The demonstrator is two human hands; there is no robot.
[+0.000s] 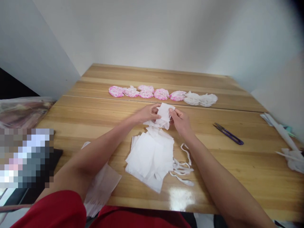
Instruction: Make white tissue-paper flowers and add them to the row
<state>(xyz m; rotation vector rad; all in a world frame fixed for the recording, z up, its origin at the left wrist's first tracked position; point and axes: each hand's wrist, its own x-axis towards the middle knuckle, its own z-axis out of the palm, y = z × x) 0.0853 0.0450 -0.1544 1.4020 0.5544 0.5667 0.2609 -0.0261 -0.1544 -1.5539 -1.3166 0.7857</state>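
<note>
Between my two hands, above the middle of the wooden table, is a small stack of thin white paper sheets (165,112). My left hand (150,113) grips its left side, fingers curled. On the right edge, my right hand (179,117) pinches the same sheets with thumb and fingers. Just below lies a loose pile of white tissue paper (152,155), its sheets fanned unevenly. Thin white strips (181,169) curl at the pile's right side. More white sheets (104,183) lie partly under my left forearm.
A row of ruffled paper flowers (161,94), pink-edged and white, lies across the back. Purple-handled thread snips (228,134) rest at right. White paper pieces (282,133) lie along the right edge. A clear plastic bag (23,110) is at far left, near a blurred-out patch.
</note>
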